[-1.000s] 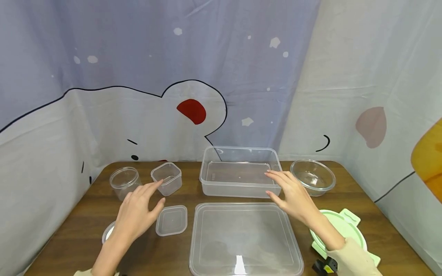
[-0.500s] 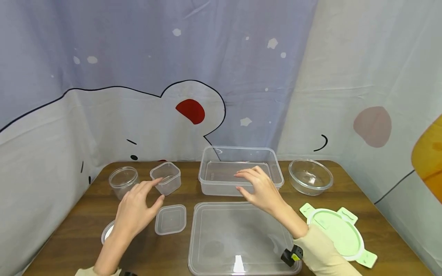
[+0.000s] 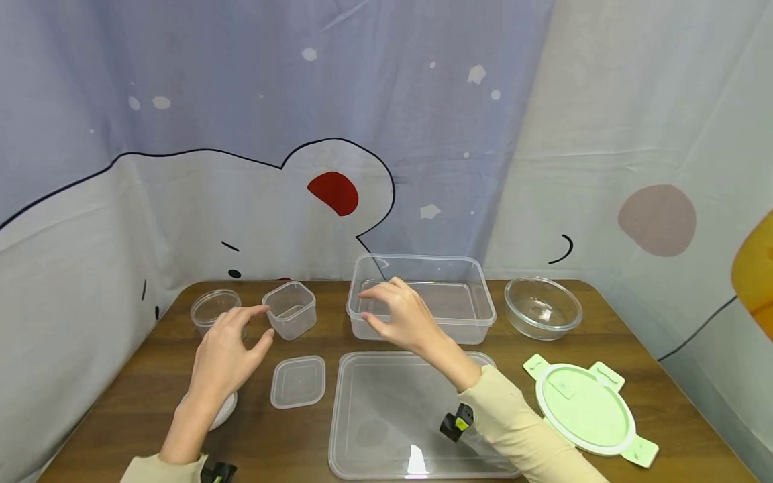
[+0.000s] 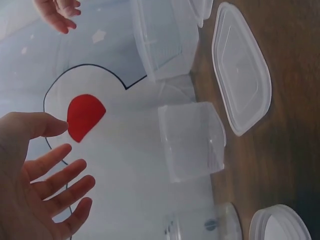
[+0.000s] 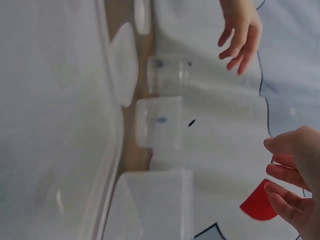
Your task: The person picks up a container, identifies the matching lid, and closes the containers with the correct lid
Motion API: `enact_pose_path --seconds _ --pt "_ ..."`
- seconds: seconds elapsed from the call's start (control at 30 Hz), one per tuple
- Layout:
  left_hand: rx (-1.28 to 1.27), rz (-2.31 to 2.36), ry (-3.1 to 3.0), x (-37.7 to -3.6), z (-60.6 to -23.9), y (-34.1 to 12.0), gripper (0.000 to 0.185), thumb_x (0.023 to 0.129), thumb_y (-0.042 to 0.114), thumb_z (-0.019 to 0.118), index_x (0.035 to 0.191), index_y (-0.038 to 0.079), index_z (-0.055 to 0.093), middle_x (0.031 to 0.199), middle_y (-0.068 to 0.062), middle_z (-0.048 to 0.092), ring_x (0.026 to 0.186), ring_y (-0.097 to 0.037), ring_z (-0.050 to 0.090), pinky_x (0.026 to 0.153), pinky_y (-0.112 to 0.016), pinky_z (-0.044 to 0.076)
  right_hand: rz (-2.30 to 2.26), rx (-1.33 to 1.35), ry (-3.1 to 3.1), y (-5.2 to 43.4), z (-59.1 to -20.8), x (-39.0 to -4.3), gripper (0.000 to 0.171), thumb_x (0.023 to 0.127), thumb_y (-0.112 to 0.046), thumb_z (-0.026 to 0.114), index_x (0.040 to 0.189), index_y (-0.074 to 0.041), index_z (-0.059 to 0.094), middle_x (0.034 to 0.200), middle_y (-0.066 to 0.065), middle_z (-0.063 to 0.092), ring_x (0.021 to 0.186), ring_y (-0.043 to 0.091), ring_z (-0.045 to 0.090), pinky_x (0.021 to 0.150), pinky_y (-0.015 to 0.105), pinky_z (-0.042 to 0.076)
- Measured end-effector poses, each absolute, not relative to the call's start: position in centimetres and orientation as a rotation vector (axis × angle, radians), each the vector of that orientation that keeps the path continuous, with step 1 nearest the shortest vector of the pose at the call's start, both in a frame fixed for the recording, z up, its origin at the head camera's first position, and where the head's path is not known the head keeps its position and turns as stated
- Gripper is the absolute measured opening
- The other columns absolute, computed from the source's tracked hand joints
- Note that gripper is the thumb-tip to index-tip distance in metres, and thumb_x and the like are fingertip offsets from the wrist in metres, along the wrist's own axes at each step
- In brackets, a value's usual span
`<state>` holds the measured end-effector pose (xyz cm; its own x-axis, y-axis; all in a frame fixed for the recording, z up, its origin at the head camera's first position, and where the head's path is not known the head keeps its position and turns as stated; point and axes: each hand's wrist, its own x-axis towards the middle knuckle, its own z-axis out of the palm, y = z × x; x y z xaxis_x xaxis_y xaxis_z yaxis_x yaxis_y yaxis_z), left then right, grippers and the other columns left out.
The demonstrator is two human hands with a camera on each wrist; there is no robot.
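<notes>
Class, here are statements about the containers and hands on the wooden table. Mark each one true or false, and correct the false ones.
1. The large rectangular container has its lid on. False: it is open, and the large clear lid lies flat in front of it.
2. The green lid lies near the glass bowl. True.
3. The left hand grips the small square container. False: its fingers are spread and hold nothing.
4. The right hand hovers at the large container's near left corner, holding nothing. True.
5. The small square lid lies flat on the table. True.
</notes>
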<state>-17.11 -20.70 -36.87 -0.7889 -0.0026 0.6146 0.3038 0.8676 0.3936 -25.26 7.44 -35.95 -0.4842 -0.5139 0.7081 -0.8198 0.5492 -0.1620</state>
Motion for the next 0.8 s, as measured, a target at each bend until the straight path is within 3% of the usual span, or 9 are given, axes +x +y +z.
enact_pose_path --seconds 0.27,0.47,0.67,0.8 --pt "-0.180 -0.655 -2.387 -18.0 -36.5 -22.3 0.034 0.079 0.013 0.071 0.112 0.005 0.067 0.102 -0.018 0.067 0.098 -0.036 0.055 0.080 -0.053 0.044 0.716 1.102 -2.182 2.8 -34.4 -25.9 0.025 0.081 -0.019 0.076 0.104 -0.011 0.072 0.100 0.000 0.073 0.089 0.016 0.060 0.079 0.027 0.051" --pt "-0.150 -0.655 -2.401 -18.6 -36.3 -23.6 0.037 0.080 0.016 0.070 0.115 0.005 0.066 0.111 -0.020 0.065 0.106 -0.039 0.053 0.084 -0.057 0.042 0.672 1.138 -2.227 -0.4 -34.3 -26.0 0.027 0.082 -0.022 0.075 0.107 -0.013 0.071 0.103 -0.003 0.071 0.094 0.014 0.059 0.082 0.026 0.051" --pt "-0.099 -0.678 -2.412 -18.9 -36.6 -24.9 0.039 0.081 0.019 0.070 0.117 0.004 0.064 0.113 -0.020 0.064 0.102 -0.038 0.052 0.082 -0.056 0.040 0.613 1.166 -2.227 -3.1 -35.0 -26.3 0.028 0.083 -0.027 0.074 0.109 -0.016 0.071 0.103 -0.006 0.070 0.092 0.011 0.057 0.079 0.021 0.050" --pt "-0.069 -0.709 -2.438 -19.4 -37.0 -25.9 0.044 0.082 0.021 0.070 0.122 0.004 0.061 0.121 -0.024 0.059 0.110 -0.042 0.047 0.085 -0.060 0.036 0.593 1.161 -2.217 -4.5 -35.3 -26.6 0.029 0.082 -0.029 0.075 0.109 -0.018 0.070 0.103 -0.008 0.069 0.091 0.010 0.056 0.077 0.018 0.049"
